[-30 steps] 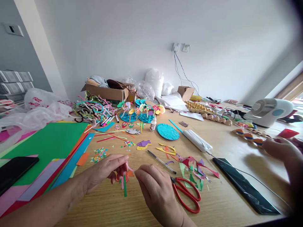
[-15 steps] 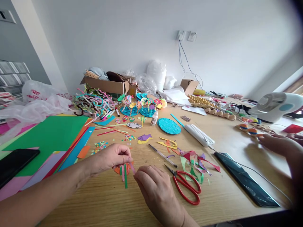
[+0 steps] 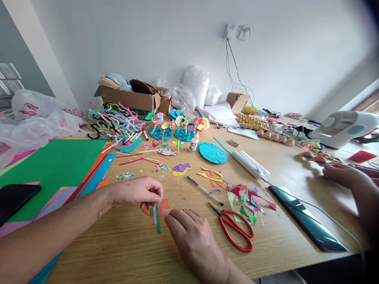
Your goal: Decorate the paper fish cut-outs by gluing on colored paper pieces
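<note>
Fingertips of the left hand point(image 3: 148, 191) are pinched together on the upper end of a thin lilac paper strip point(image 3: 162, 210); the right hand point(image 3: 192, 236) has its fingers bunched at the strip's lower end, its thumb hidden. Just below the left fingertips, a flat orange paper fish point(image 3: 146, 211) lies on the wood-grained desk point(image 3: 124, 248), partly covered; narrow green strips point(image 3: 158, 225) and a pink strip point(image 3: 154, 217) hang over it, the longer green one reaching past its lower edge.

Red-handled scissors point(image 3: 221, 214) lie right of the right hand, toward the desk's front edge — slim metal blades, broad looped handles; a clear-barrelled pen point(image 3: 205, 191) slants beyond them, beside jagged, curling paper scraps point(image 3: 235, 191). Farther back sit a ridged turquoise disc point(image 3: 212, 152), a white squeeze bottle point(image 3: 194, 142) and a smooth purple fish cutout point(image 3: 181, 167) overlapping a yellow one point(image 3: 180, 173).

Green card point(image 3: 59, 161) tops layered sheets at the desk's left side, a glossy black phone point(image 3: 19, 197) on them; fuzzy pipe cleaners point(image 3: 111, 118) tangle behind — before a brown cardboard box point(image 3: 127, 96). Another person's hand point(image 3: 339, 175) is near the desk's right side.
</note>
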Action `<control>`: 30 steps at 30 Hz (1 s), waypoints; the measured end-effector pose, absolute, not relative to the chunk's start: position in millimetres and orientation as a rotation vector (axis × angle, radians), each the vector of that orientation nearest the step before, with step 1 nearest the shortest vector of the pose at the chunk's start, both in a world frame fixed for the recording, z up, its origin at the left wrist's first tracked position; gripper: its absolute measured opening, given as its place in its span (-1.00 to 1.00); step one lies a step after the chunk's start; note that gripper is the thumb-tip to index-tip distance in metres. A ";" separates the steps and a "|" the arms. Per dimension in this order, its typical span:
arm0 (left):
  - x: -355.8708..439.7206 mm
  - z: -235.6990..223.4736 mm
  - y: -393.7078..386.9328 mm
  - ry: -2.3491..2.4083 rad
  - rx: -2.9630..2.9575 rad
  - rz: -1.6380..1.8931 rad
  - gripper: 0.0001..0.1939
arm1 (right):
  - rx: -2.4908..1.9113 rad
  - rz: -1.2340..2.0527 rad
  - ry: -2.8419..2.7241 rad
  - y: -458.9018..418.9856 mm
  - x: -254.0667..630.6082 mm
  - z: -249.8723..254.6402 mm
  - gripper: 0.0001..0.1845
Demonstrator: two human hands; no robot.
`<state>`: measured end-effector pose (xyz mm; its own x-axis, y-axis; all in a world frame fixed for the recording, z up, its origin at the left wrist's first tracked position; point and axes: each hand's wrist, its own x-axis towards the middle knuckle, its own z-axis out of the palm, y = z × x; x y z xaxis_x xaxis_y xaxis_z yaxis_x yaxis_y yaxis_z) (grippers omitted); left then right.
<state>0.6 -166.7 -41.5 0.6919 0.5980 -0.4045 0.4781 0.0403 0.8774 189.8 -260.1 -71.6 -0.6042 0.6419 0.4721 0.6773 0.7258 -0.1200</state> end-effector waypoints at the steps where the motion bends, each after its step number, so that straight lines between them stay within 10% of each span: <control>1: 1.3 -41.3 -166.3 0.913 1.635 0.113 -0.92 | -1.004 -0.106 -2.440 -259.6 189.4 -72.0 -0.78; 30: 3.4 -32.4 -155.4 0.976 1.934 0.046 -0.88 | -1.118 0.130 -2.251 -253.8 192.1 -89.9 -0.72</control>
<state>3.4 -155.4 -32.4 0.6827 0.6450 -0.3433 0.6099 -0.2442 0.7539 192.1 -253.8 -89.9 -0.4535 0.7499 0.4816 0.6896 0.6376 -0.3434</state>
